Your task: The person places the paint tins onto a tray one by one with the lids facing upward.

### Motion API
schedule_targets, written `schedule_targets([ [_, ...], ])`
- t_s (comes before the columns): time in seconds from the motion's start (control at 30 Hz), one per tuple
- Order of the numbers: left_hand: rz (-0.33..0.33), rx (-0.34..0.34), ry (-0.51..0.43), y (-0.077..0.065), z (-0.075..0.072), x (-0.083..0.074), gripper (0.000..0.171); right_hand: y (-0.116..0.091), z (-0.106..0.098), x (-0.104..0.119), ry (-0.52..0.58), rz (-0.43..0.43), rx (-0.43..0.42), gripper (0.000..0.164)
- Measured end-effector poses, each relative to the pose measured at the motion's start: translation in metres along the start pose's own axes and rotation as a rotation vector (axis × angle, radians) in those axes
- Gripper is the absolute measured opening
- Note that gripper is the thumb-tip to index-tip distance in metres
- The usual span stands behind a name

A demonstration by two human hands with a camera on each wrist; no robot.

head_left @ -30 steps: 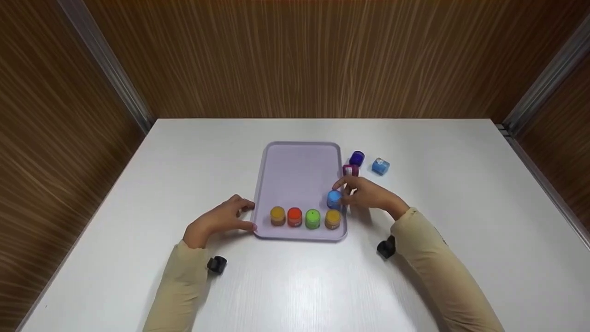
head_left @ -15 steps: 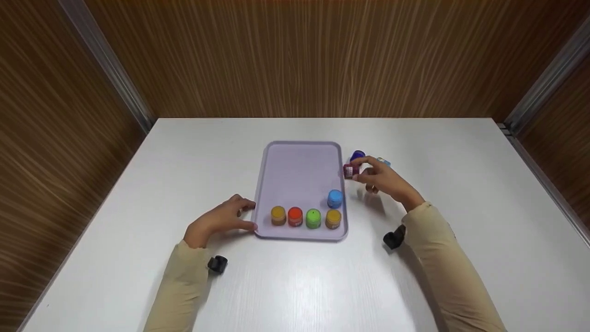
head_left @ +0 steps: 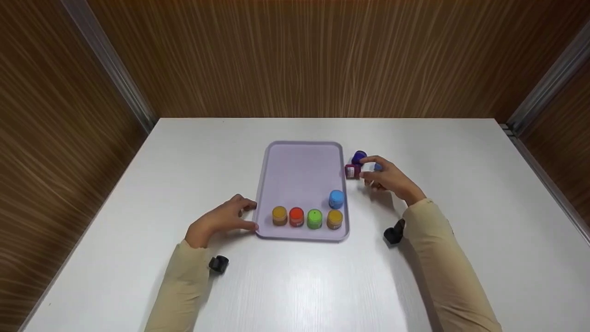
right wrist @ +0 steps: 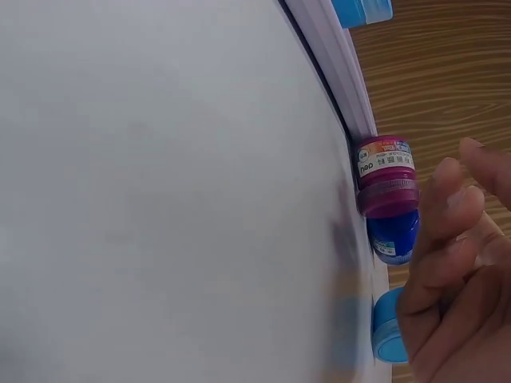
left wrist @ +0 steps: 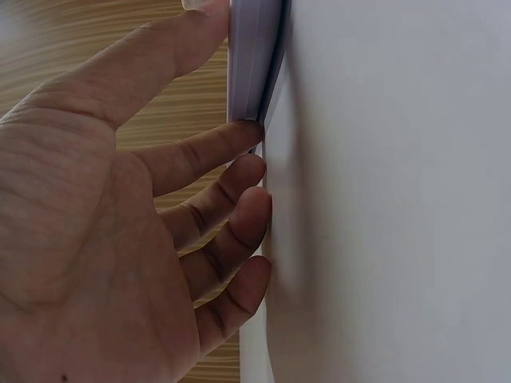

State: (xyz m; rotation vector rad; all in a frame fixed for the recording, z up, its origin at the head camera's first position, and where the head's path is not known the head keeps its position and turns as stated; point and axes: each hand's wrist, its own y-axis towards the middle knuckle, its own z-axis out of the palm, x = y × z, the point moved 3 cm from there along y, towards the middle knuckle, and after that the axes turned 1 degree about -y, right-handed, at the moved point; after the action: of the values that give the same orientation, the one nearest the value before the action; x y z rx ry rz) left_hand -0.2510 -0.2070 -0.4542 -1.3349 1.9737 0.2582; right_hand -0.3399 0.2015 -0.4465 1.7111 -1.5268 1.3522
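Note:
My left hand [head_left: 222,218] rests at the left rim of the lilac tray [head_left: 302,163]; in the left wrist view its thumb and index finger touch the tray's edge. To the right of the tray, my right hand [head_left: 392,180] hovers with thumb and forefinger apart and nothing between them. Nearest to it is a magenta paint jar [head_left: 352,171], lying on its side against the tray. A dark blue-purple jar [head_left: 359,157] lies just behind that. Another light blue jar [right wrist: 389,325] is partly hidden by the right hand. On the tray, a blue jar [head_left: 336,199] stands upright.
Along the tray's near end stands a row of jars: a yellow one [head_left: 279,215], a red one [head_left: 296,216], a green one [head_left: 315,219] and a second yellow one [head_left: 334,219]. The white table [head_left: 295,286] meets wood-grain panels [head_left: 295,60] at the back.
My right hand has left the blue jar standing on the tray and moved up and right to beside the magenta jar. My left hand has stayed at the tray's edge.

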Motion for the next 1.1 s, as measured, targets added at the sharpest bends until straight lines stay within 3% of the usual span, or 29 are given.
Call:
schedule_targets([
  [0.47, -0.009, -0.005, 0.011, 0.003, 0.001, 0.001, 0.068, 0.008, 0.003, -0.001, -0.092, 0.04, 0.009, 0.058],
  [0.8, 0.003, 0.008, -0.004, 0.0, 0.0, 0.0, 0.069, 0.005, 0.008, 0.007, -0.106, 0.073, 0.068, 0.062],
  [1.1, -0.005, 0.005, 0.009, 0.0, 0.0, 0.001, 0.07, 0.015, 0.006, -0.003, -0.145, 0.044, 0.041, 0.057],
])
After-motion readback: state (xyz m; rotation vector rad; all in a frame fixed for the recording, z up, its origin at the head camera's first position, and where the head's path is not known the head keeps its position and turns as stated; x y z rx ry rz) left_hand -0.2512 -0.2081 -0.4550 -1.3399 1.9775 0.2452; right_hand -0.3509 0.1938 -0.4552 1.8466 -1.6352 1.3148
